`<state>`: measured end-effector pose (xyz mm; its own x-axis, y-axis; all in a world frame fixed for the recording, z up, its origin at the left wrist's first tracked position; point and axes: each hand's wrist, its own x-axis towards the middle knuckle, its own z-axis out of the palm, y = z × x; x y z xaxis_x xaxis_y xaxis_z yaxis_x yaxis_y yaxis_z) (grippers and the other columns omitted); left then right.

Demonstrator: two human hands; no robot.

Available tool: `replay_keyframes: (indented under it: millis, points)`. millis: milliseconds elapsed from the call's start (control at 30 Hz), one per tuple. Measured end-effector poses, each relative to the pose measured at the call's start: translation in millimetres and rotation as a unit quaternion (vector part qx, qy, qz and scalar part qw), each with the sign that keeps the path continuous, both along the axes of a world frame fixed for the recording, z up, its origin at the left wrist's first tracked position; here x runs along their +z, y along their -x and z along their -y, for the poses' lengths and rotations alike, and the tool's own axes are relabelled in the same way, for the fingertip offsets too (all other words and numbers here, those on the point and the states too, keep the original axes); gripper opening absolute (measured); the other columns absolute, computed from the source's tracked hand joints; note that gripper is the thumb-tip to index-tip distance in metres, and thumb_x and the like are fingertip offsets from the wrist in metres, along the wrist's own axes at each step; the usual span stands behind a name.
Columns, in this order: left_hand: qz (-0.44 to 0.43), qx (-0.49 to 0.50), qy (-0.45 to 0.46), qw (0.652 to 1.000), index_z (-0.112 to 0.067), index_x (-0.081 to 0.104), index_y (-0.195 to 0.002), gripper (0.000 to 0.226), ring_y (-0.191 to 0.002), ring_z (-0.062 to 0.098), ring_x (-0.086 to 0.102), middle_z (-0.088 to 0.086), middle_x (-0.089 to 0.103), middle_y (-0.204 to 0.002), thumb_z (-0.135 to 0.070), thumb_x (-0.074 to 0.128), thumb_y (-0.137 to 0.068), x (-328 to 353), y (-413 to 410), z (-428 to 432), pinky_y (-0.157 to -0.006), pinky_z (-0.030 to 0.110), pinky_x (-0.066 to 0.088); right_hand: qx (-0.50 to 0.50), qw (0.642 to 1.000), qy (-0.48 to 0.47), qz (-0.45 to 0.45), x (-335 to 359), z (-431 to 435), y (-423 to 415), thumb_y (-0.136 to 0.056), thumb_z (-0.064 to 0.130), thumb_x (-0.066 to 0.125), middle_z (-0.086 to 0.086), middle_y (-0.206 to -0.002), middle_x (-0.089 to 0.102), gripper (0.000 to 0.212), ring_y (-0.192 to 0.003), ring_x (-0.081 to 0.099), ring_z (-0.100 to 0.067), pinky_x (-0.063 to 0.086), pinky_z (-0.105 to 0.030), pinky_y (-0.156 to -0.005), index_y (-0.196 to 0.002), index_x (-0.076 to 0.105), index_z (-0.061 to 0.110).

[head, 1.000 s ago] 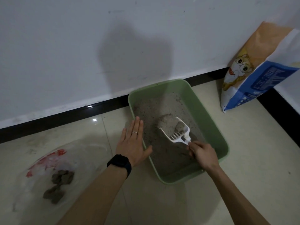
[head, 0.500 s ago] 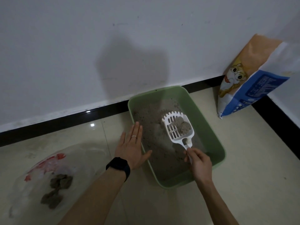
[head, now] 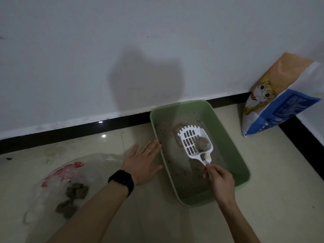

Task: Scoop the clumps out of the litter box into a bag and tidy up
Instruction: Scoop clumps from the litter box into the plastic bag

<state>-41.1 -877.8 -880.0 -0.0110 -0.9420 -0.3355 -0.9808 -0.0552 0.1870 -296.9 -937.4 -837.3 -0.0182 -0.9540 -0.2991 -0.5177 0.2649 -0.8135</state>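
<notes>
Litter box [head: 226, 135]: green, on the floor [head: 273, 190] by the wall [head: 122, 50]; may slide if bumped.
Plastic bag [head: 98, 165]: clear, slack on the floor, well apart to the left; mouth unheld, so a tip could miss.
Left hand [head: 142, 162]: fingers spread flat beside the box's left rim.
Right hand [head: 219, 178]: fingers pinching the scoop [head: 190, 142] handle's end; it could roll.
Scoop: white, slotted, raised over the litter [head: 175, 165].
Clump [head: 202, 143]: 1, at the right edge; may drop mid-carry.
</notes>
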Motion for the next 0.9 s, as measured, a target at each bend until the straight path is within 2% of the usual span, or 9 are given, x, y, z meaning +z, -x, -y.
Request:
replay_keyframes:
  millis: [67,167,300,400,567,667,733,833,900]
  points:
    - [0.008,0.012,-0.002,1.0,-0.027,-0.013,-0.155,0.079,-0.151,0.014,-0.009,-0.007,-0.016,-0.162,-0.066,-0.001,-0.087,3.0,-19.7,-11.0,-0.122,0.041,-0.002,0.009,1.0,0.001,0.014,3.0,-4.4,-10.8,-0.094,0.031,0.058,-0.001,-0.059,0.064,0.038,-0.058,0.049,-0.018,0.037,-0.035,-0.064,-0.06,0.066,0.018]
    - [0.007,0.075,-0.011,0.997,-0.026,-0.008,-0.156,0.072,-0.151,0.015,-0.007,-0.004,-0.011,-0.164,-0.054,0.027,-0.1,11.1,-62.8,-33.5,-0.122,0.04,0.0,0.044,0.998,-0.009,0.032,5.3,-14.8,-32.6,-0.095,0.029,0.059,0.0,-0.056,0.06,0.037,-0.056,0.047,-0.018,0.035,-0.033,-0.062,-0.06,0.066,0.018]
    - [0.013,0.144,-0.035,0.989,-0.029,-0.013,-0.155,0.081,-0.151,0.017,-0.002,-0.003,-0.008,-0.165,-0.058,0.035,-0.097,19.2,-128.8,-79.0,-0.122,0.042,0.003,0.101,0.993,-0.036,0.042,1.3,-36.2,-69.6,-0.096,0.029,0.058,0.001,-0.056,0.058,0.032,-0.055,0.046,-0.019,0.034,-0.034,-0.061,-0.067,0.066,0.017]
    - [0.024,0.19,-0.089,0.977,-0.03,-0.011,-0.155,0.09,-0.151,0.019,0.002,-0.001,-0.005,-0.165,-0.062,0.045,-0.092,19.2,-169.5,-119.9,-0.123,0.043,0.006,0.151,0.987,-0.042,0.036,-3.8,-56.8,-100.8,-0.094,0.028,0.061,0.002,-0.061,0.064,0.024,-0.054,0.05,-0.014,0.037,-0.033,-0.061,-0.074,0.071,0.023]
    - [0.026,0.244,-0.133,0.96,-0.029,-0.008,-0.156,0.102,-0.151,0.021,0.01,0.001,0.0,-0.165,-0.065,0.055,-0.085,5.4,-207.4,-180.2,-0.121,0.043,0.014,0.274,0.96,-0.047,-0.013,-8.2,-92.1,-147.1,-0.096,0.029,0.057,0.003,-0.068,0.07,0.03,-0.047,0.051,-0.006,0.041,-0.031,-0.056,-0.07,0.071,0.025]
    - [0.028,0.258,-0.132,0.957,-0.027,-0.007,-0.156,0.099,-0.15,0.022,0.013,0.002,0.003,-0.165,-0.057,0.056,-0.087,-9.0,-210.1,-200.9,-0.12,0.041,0.017,0.347,0.935,-0.03,-0.072,-9.6,-107.5,-171.2,-0.097,0.034,0.054,0.009,-0.069,0.069,0.028,-0.055,0.058,-0.004,0.042,-0.026,-0.057,-0.075,0.07,0.029]
    - [0.027,0.262,-0.13,0.956,-0.026,-0.008,-0.156,0.094,-0.15,0.024,0.014,0.003,0.003,-0.165,-0.044,0.057,-0.09,-16.7,-206.9,-209.6,-0.12,0.041,0.018,0.395,0.911,-0.027,-0.117,-11.3,-115.2,-185.2,-0.098,0.04,0.051,0.013,-0.071,0.069,0.026,-0.061,0.061,0.0,0.044,-0.023,-0.058,-0.081,0.069,0.032]
    - [0.019,0.266,-0.119,0.956,-0.027,-0.011,-0.155,0.092,-0.149,0.025,0.016,0.003,0.004,-0.165,-0.021,0.055,-0.091,-23.7,-202.6,-218.9,-0.12,0.042,0.02,0.47,0.855,0.028,-0.22,-16.1,-124.5,-203.2,-0.098,0.05,0.04,0.012,-0.078,0.069,0.031,-0.066,0.062,-0.003,0.053,-0.029,-0.065,-0.089,0.064,0.033]
    - [0.014,0.269,-0.106,0.957,-0.028,-0.013,-0.155,0.094,-0.149,0.025,0.017,0.003,0.005,-0.165,-0.015,0.054,-0.09,-26.2,-202.2,-223.3,-0.12,0.042,0.021,0.513,0.807,0.095,-0.277,-20.6,-131.5,-212.8,-0.099,0.051,0.033,0.009,-0.082,0.067,0.034,-0.07,0.063,-0.009,0.054,-0.032,-0.068,-0.093,0.06,0.031]
